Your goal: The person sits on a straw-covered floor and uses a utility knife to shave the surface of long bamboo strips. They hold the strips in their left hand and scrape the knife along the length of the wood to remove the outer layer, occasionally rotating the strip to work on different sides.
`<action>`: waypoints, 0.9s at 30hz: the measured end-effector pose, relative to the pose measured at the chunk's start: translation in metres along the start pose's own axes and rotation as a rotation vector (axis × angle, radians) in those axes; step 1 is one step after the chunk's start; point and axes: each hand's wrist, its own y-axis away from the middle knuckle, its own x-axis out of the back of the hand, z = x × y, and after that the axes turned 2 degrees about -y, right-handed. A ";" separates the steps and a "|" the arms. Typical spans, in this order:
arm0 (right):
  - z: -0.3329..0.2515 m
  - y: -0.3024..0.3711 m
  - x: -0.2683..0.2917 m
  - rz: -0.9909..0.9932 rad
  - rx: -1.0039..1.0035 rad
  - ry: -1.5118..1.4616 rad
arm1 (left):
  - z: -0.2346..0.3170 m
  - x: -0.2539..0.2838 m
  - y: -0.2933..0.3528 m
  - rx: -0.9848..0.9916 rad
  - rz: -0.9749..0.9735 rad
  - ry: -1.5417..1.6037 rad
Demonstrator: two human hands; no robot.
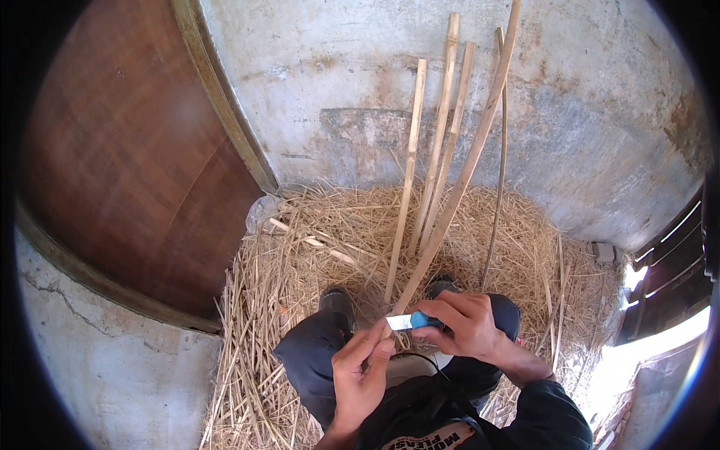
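A long bamboo strip (466,171) runs from my lap up past the top of the view. Its near end is pinched between the thumb and fingers of my left hand (361,379). My right hand (469,326) is closed around the blue handle of a knife (426,320). The short, bright blade lies across the strip just beyond my left fingertips and seems to touch it. My two hands are close together above my lap, the right one slightly farther out.
Several other bamboo strips (409,176) lean against the stained wall (600,127). Straw and shavings (255,360) cover the floor around my boots and knees. A brown wooden door panel (142,157) stands at left. Dark slats (675,262) with bright gaps are at right.
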 end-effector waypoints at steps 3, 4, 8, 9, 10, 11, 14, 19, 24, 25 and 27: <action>-0.002 -0.001 0.001 0.000 0.018 0.018 | -0.003 -0.001 0.000 -0.034 0.026 -0.045; -0.002 -0.001 0.001 0.002 0.020 0.022 | -0.004 -0.001 0.001 -0.038 0.014 -0.057; -0.003 -0.002 0.000 0.011 0.051 0.017 | -0.004 0.000 0.002 -0.064 0.006 -0.088; -0.003 -0.003 0.000 0.017 0.056 0.019 | -0.004 -0.001 0.003 -0.073 0.014 -0.091; -0.003 -0.003 0.000 0.022 0.060 0.022 | 0.000 -0.002 0.003 -0.085 0.034 -0.114; -0.004 -0.003 0.001 0.025 0.053 0.036 | 0.005 -0.003 0.002 -0.097 0.056 -0.137; -0.009 -0.005 0.004 0.049 0.046 0.076 | 0.014 -0.008 -0.001 -0.148 0.092 -0.169; -0.006 -0.006 0.004 0.150 0.092 0.129 | 0.013 -0.011 -0.001 -0.124 0.057 -0.097; -0.010 -0.003 0.007 0.134 0.084 0.169 | 0.012 -0.014 0.003 -0.036 0.021 0.060; -0.011 -0.003 0.007 0.141 0.083 0.174 | 0.012 -0.013 0.004 -0.033 0.017 0.068; -0.012 -0.003 0.007 0.146 0.078 0.182 | 0.013 -0.013 0.005 -0.026 0.008 0.083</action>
